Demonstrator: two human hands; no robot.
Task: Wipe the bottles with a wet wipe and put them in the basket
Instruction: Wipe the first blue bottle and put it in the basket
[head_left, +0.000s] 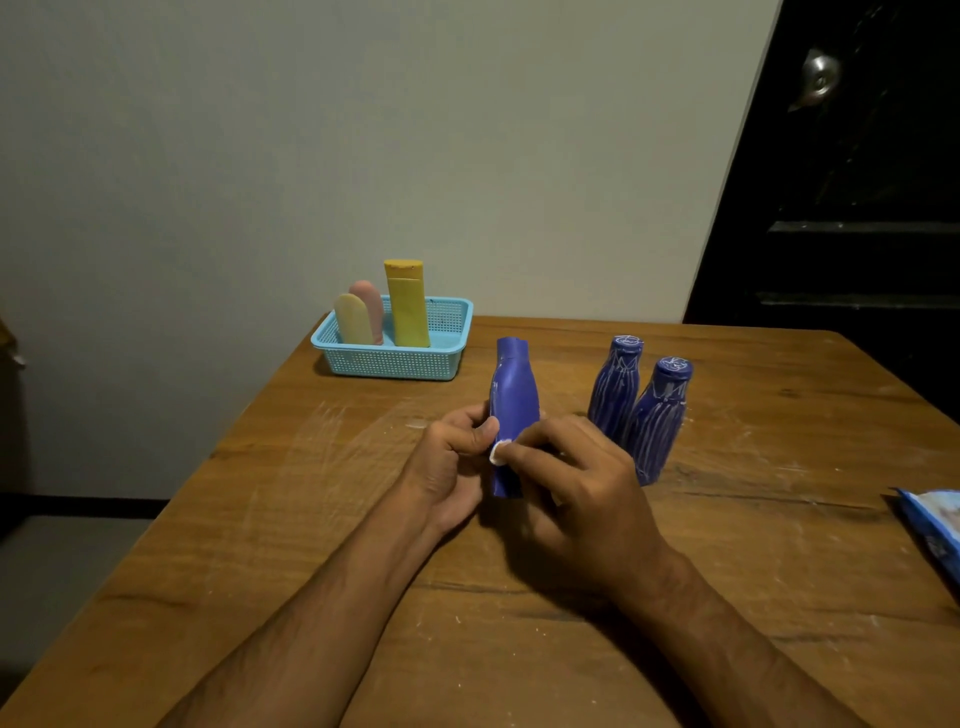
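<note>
My left hand (449, 457) grips a blue bottle (511, 400) by its lower left side and holds it upright just above the wooden table (311, 545). My right hand (576, 488) pinches a small white wet wipe (498, 451) against the bottle's lower front. Most of the bottle's face looks clean; thin white streaks remain along its left edge. Two more blue bottles (615, 389) (660, 421), both covered in white streaks, stand to the right. A light blue mesh basket (395, 358) sits at the table's far left.
The basket holds a tall yellow bottle (408, 306), a pale yellow one (352, 319) and a pink one (370, 306). A blue wipe packet (935, 525) lies at the right table edge. A wall stands behind and a dark door (857, 182) to the right. White smears mark the tabletop.
</note>
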